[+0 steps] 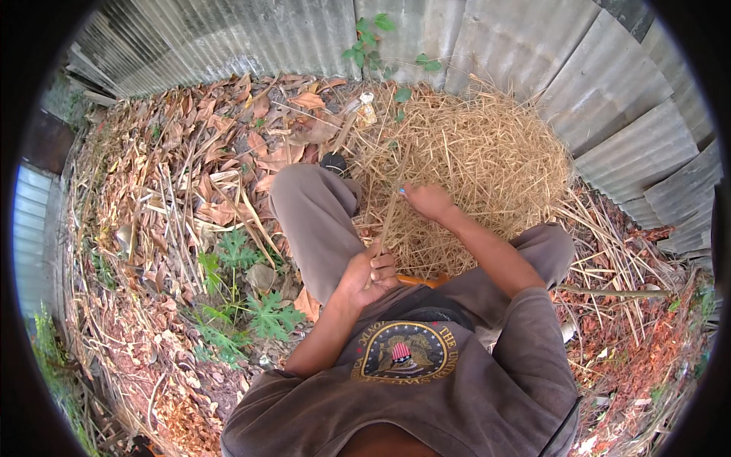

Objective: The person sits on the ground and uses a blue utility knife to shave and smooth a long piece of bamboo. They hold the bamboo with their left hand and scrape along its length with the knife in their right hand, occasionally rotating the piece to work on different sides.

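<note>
My left hand point(368, 276) is closed around the lower end of a long, thin tan stick point(390, 217), which slants up and away in front of my lap. Farther forward and to the right, my right hand point(428, 201) is closed beside the stick's upper part. A small blue bit shows at its fingertips; what it holds is too small to make out. Beyond both hands spreads a broad heap of dry straw point(487, 152). An orange piece point(426, 280) lies close to my lap, partly hidden, its kind unclear.
Corrugated metal sheets point(244, 38) fence the far side and the right. Dry brown leaves point(221, 129) cover the ground at the left, with a green leafy plant point(270, 314) near my left knee. Loose stalks point(609, 240) and a thin pole point(617, 292) lie at the right.
</note>
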A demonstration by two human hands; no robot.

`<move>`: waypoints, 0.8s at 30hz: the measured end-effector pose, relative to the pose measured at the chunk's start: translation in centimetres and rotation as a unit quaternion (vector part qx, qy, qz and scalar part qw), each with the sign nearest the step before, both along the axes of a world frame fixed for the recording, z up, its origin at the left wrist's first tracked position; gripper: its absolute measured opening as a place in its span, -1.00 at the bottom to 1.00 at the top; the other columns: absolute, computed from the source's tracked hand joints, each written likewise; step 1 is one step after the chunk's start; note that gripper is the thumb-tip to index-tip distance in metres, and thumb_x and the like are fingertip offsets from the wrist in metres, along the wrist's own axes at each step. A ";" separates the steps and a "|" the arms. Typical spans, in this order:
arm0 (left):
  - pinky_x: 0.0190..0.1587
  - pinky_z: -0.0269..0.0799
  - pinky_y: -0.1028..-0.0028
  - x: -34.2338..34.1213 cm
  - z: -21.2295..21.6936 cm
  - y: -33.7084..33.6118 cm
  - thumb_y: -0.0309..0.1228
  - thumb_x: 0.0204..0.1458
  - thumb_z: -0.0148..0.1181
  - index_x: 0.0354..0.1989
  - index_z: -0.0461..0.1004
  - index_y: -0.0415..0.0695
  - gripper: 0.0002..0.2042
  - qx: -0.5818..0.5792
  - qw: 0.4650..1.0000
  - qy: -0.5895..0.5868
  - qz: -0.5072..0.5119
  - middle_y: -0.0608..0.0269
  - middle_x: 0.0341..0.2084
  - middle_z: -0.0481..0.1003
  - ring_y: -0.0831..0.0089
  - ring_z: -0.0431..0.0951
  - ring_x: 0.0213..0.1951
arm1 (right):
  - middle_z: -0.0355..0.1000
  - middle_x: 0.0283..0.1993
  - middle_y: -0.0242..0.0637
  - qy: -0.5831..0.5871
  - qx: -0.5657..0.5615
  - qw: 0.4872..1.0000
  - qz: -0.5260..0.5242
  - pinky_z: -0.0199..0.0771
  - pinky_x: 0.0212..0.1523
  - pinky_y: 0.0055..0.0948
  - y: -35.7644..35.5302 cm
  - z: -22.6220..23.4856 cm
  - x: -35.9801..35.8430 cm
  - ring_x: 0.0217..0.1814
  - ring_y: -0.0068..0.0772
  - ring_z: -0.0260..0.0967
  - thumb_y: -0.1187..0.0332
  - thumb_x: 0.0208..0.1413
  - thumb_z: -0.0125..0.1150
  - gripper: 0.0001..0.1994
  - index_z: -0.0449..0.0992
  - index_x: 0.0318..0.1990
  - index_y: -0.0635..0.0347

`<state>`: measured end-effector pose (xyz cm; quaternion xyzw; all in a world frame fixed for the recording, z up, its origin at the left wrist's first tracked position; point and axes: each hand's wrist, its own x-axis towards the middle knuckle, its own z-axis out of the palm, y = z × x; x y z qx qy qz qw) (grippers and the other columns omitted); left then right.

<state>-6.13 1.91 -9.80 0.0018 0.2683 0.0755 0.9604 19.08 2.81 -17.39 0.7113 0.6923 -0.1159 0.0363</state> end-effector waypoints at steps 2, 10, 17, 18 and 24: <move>-0.62 -0.01 0.60 0.0 0.1 0.2 -0.19 0.32 -0.23 -0.40 0.26 -0.02 -0.72 0.006 1.000 0.007 -0.005 0.60 -0.78 0.12 0.71 0.04 -0.77 | 0.49 -0.45 0.00 0.047 -0.010 0.999 -0.022 0.50 -0.31 -0.06 0.2 0.6 -0.2 -0.41 -0.01 0.51 0.15 0.32 -0.23 -0.63 0.33 -0.09 0.32; -0.64 -0.02 0.60 2.5 0.8 0.5 -0.19 0.32 -0.24 -0.43 0.23 0.00 -0.72 0.037 0.997 0.060 -0.021 0.61 -0.78 0.11 0.71 0.05 -0.78 | 0.43 -0.49 0.06 0.145 0.029 0.988 -0.054 0.43 -0.27 0.01 0.5 -2.1 2.2 -0.41 0.10 0.43 0.13 0.33 -0.27 -0.63 0.37 -0.20 0.27; -0.67 -0.03 0.62 6.0 0.1 2.6 -0.23 0.33 -0.30 -0.47 0.18 0.04 -0.72 0.031 0.996 0.063 -0.052 0.62 -0.79 0.12 0.72 0.05 -0.78 | 0.41 -0.37 0.11 0.209 0.008 0.976 -0.061 0.33 -0.18 -0.01 2.0 -2.1 5.1 -0.32 0.07 0.38 0.13 0.33 -0.28 -0.59 0.38 -0.31 0.31; -0.67 -0.03 0.62 6.4 -0.2 3.1 -0.23 0.33 -0.31 -0.47 0.16 0.05 -0.72 0.040 0.996 0.055 -0.058 0.63 -0.79 0.12 0.73 0.05 -0.78 | 0.40 -0.36 0.11 0.220 -0.013 0.973 -0.072 0.32 -0.17 -0.01 2.4 -1.7 5.3 -0.31 0.07 0.37 0.13 0.33 -0.27 -0.59 0.37 -0.32 0.32; -0.68 -0.05 0.63 8.4 0.2 5.0 -0.26 0.33 -0.34 -0.46 0.13 0.06 -0.74 0.047 0.993 0.067 -0.079 0.62 -0.80 0.12 0.74 0.04 -0.78 | 0.43 -0.38 0.10 0.251 0.009 0.965 -0.070 0.34 -0.18 -0.02 3.8 -3.6 7.4 -0.31 0.07 0.39 0.08 0.31 -0.25 -0.56 0.42 -0.29 0.30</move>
